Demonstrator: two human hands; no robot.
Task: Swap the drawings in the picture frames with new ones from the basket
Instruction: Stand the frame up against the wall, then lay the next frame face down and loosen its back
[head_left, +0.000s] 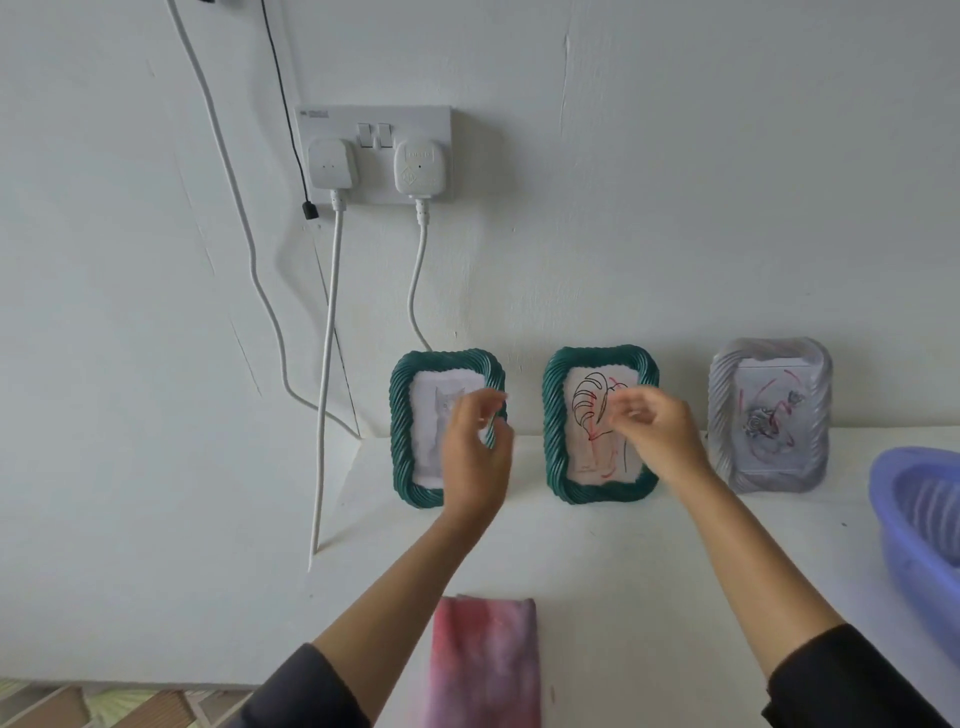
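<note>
Head view, single frame. Three picture frames are recorded standing upright in a row on the white counter (623, 551), leaning against or just in front of the wall. The left green frame (402, 415) is seen to hold a faint grey drawing (434, 415), possibly a cat. The middle green frame (555, 415) is seen to hold a drawing of a black leaf outline with red lines (587, 405). The translucent grey frame (719, 410), furthest right, is seen to hold a drawing (774, 415) of dark swirls and red strokes. The left hand (478, 452) is raised in front of the left green frame, covering that frame's right side; its thumb and fingers are loosely curled and apart, and nothing is seen held. The right hand (654, 426) is raised in front of the middle green frame, over the right part of its drawing; its fingers are bent loosely and blurred, and no object is seen between them. Whether either hand touches its frame cannot be told. A purple basket (893, 499) is noted at the right edge of the counter, cut off by the picture border; striped contents are glimpsed inside but cannot be identified. A pink cloth (485, 660) lies at the near edge of the counter, between the forearms. A double wall socket (374, 117) with two white plugs is noted above the frames, with white cables hanging down.
</note>
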